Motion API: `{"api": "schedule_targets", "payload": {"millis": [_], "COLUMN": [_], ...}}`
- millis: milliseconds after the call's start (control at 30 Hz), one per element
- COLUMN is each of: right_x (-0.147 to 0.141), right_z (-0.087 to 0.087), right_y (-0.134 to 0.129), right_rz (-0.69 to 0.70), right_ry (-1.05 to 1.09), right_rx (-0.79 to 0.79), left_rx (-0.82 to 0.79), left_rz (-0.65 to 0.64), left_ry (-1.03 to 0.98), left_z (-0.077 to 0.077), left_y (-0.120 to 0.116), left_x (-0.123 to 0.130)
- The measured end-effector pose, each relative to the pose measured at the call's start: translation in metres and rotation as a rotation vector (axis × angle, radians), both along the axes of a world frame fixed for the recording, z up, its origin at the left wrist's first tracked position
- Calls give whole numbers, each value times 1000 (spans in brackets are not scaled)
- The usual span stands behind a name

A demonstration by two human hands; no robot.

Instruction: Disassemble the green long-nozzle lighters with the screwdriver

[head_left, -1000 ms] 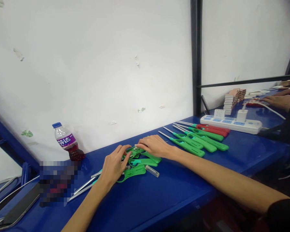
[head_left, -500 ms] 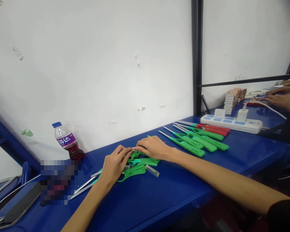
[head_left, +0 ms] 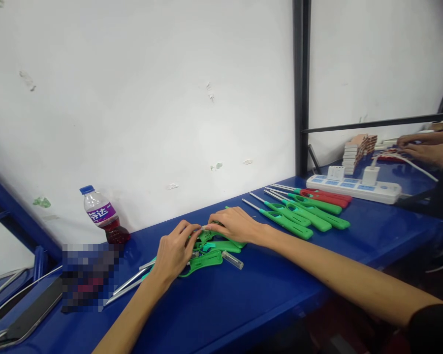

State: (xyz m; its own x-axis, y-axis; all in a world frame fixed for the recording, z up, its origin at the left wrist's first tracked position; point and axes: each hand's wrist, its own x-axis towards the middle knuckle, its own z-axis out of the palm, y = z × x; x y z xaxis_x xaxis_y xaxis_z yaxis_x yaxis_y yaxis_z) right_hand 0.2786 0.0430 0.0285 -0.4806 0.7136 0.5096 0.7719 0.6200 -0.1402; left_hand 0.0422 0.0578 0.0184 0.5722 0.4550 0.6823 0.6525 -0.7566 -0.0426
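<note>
My left hand [head_left: 176, 248] and my right hand [head_left: 234, 225] meet at the fingertips over opened green lighter casings on the blue table. Both pinch at one spot around a small pale part [head_left: 204, 227], too small to name. Under and in front of the fingers lie a green casing half [head_left: 206, 261] and another green casing [head_left: 225, 246] with a turquoise piece. A clear cylinder [head_left: 232, 260] rests just right of the front half. Metal lighter tubes [head_left: 127, 285] stick out to the left beneath my left wrist.
Several assembled green stick lighters [head_left: 286, 224] and red ones [head_left: 328, 195] lie at the right. Behind them is a white power strip [head_left: 354, 189]. A drink bottle [head_left: 104, 214] stands at the left near a blurred dark object [head_left: 92, 280]. Another person's hands [head_left: 426, 147] show far right.
My hands stay almost in place, with only slight finger movement at the pinch. The other person's hands at the far right have shifted a little.
</note>
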Motion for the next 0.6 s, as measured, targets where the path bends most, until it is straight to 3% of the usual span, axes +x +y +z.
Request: {"api": "schedule_targets", "payload": {"millis": [600], "right_x": [4], "right_z": [-1], "right_y": [2], "right_rz": [10], "right_ry": [16], "right_rx": [57], "left_rx": [-64], "left_rz": [29], "left_ry": [-70], "left_z": [3], "left_y": [-1], "left_x": [-1]}}
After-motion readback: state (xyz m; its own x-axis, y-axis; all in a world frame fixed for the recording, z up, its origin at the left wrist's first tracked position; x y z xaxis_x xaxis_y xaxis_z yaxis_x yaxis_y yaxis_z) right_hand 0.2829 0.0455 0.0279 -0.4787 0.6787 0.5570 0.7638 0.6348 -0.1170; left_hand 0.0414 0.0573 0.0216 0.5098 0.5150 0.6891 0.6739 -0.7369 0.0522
